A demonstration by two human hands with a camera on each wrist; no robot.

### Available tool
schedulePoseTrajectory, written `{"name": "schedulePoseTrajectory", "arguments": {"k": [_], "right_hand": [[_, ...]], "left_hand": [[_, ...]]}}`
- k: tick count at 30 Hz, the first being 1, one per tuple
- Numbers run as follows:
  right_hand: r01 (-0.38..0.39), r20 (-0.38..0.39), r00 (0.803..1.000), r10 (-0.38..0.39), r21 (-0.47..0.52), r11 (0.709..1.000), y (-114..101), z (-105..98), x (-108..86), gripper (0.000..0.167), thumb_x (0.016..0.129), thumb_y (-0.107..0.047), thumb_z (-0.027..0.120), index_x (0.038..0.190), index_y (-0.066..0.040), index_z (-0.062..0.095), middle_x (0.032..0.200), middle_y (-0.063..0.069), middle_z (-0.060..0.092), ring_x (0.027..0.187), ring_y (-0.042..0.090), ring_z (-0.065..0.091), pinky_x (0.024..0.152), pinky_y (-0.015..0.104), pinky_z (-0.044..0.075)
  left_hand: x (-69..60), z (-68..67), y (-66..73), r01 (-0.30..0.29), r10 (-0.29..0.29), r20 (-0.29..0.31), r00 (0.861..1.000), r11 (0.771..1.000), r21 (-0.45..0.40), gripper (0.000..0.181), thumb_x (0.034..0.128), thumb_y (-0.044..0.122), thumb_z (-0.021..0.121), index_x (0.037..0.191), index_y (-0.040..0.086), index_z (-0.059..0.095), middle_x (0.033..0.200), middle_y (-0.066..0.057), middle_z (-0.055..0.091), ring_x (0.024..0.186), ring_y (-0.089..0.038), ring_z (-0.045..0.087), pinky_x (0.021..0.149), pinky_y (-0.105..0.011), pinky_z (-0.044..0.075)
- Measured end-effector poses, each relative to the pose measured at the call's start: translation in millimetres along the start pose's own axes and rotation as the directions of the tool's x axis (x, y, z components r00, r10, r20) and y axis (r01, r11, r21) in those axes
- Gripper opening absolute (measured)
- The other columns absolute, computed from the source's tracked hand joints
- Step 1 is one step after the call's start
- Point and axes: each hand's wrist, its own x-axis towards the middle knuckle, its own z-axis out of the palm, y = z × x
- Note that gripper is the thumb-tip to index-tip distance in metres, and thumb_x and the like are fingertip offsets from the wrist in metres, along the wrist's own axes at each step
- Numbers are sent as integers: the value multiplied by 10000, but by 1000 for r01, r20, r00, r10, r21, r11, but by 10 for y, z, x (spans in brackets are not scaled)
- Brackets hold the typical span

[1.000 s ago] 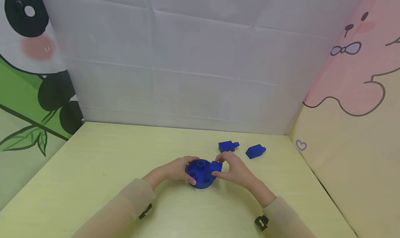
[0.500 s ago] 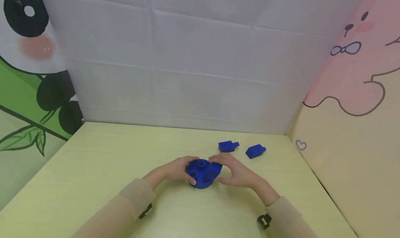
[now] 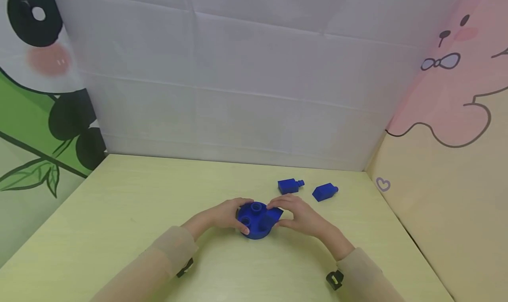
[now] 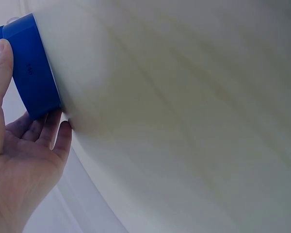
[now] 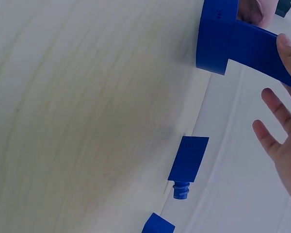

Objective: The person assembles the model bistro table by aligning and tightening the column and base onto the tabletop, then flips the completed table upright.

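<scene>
L hand (image 3: 224,215) grips the base (image 3: 254,235) by its rim, down on the table (image 3: 158,196); R hand (image 3: 300,214) pinches the block (image 5: 258,47) nr its free end, the other end at the base's R side. The spare (image 5: 188,158) has a threaded neck, so prob. a screw fit: L hand should hold firm vs spin, R hand use short twists, re-gripping betw. turns, & back off if it binds. Seating depth can't be told.
</scene>
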Motion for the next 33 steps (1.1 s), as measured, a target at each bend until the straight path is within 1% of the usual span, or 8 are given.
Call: {"name": "schedulePoseTrajectory", "arguments": {"k": [3,7,15,17,19,22,27,33], "right_hand": [[32,-20,999,-33,-68,997,-3,-6,11,447,756,-235,791,1166,-183,623,1193,-50,630,1133,158,551,1000,491,381],[44,-25,999,-47,-87,995,-4,-21,25,441,750,-242,797,1153,-184,628,1176,-52,641,1115,142,569,993,484,386],[-55,24,998,53,69,996,17,-57,0,517,767,-188,788,1244,-139,594,1281,-49,586,1198,153,491,1000,418,405],[-85,20,996,84,72,994,55,-82,-39,551,774,-216,784,1277,-146,571,1328,-45,552,1244,174,460,1020,438,389],[-126,10,992,126,69,990,123,-120,-87,571,781,-245,777,1298,-151,555,1358,-42,524,1283,195,432,1042,465,363],[-196,-14,980,198,58,979,264,-192,-163,564,791,-269,767,1300,-158,554,1354,-42,526,1291,209,428,1055,484,342],[-292,-57,954,295,52,955,518,-319,-295,561,798,-246,761,1303,-126,548,1332,44,548,1267,294,444,1027,530,353],[-361,-148,923,356,-13,932,877,-411,-424,538,798,-224,758,1269,-59,558,1297,151,555,1196,377,455,980,560,360]], "left_hand": [[-1,3,8,-8,8,2,1000,1000,3,896,702,328,834,1422,55,377,1409,-139,449,1271,-322,449,1038,-478,364],[-9,-2,15,-8,8,-2,1000,1000,-3,898,700,324,836,1421,50,377,1406,-146,450,1268,-325,450,1037,-479,363],[-25,3,25,-18,18,-3,1000,1000,17,929,712,351,823,1436,24,341,1428,-174,422,1296,-340,424,1053,-493,343],[-39,17,57,-4,5,-24,1000,999,33,953,707,374,822,1439,13,331,1439,-186,405,1315,-348,399,1063,-496,330],[-54,41,103,12,-8,-70,998,998,55,972,699,404,821,1437,6,331,1441,-193,397,1326,-355,380,1065,-500,326],[-78,87,209,38,-26,-167,986,997,66,975,681,445,821,1424,14,360,1430,-183,415,1327,-362,370,1064,-513,321],[-117,212,412,57,-39,-299,953,997,52,939,679,527,789,1395,51,413,1369,-146,487,1264,-339,442,1018,-512,379],[-101,393,630,19,-44,-391,919,997,-69,849,716,485,781,1355,51,430,1265,-143,534,1171,-298,505,971,-471,439]]}}
